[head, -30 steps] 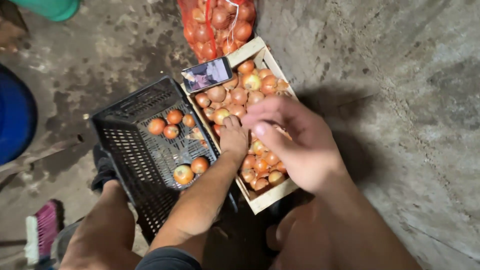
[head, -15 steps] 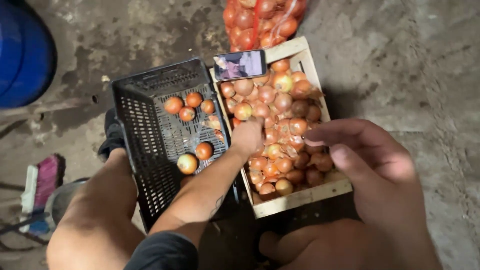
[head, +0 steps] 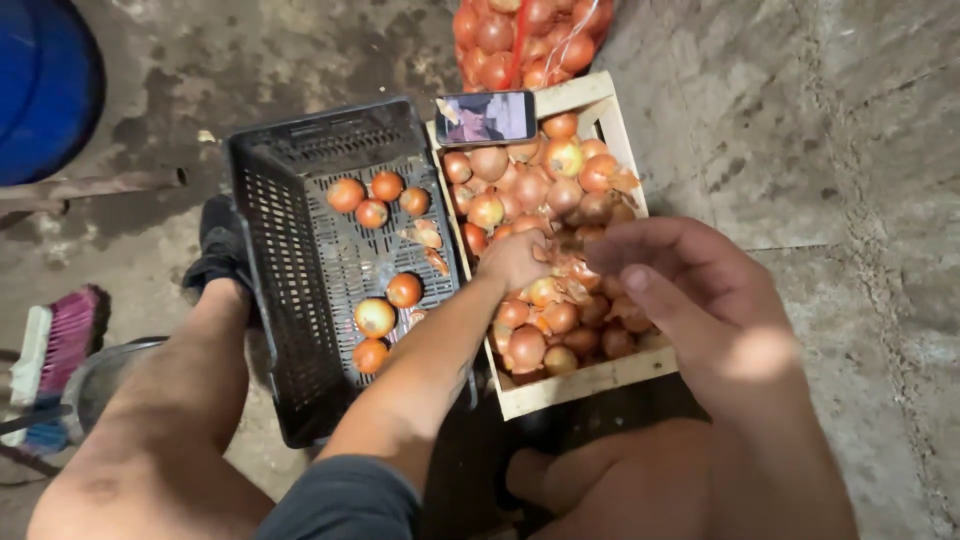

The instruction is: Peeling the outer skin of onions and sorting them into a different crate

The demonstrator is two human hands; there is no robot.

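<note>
Onions [head: 545, 200] in crate [head: 590, 378], under left hand [head: 515, 260].

Dim, warm light; a bright patch falls on the right hand [head: 700, 300], which is soft-focus. Deep shadow below the wooden crate [head: 590, 382].

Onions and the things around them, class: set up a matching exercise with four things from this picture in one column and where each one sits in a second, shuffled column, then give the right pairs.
Things:
1. phone
2. red mesh sack
3. pink-bristled brush
4. left hand

Places:
A. on the floor at the far left edge
B. lying on the wooden crate's far rim
C. down among the onions in the wooden crate
D. on the floor beyond the wooden crate

Pairs: 1-B, 2-D, 3-A, 4-C
</note>
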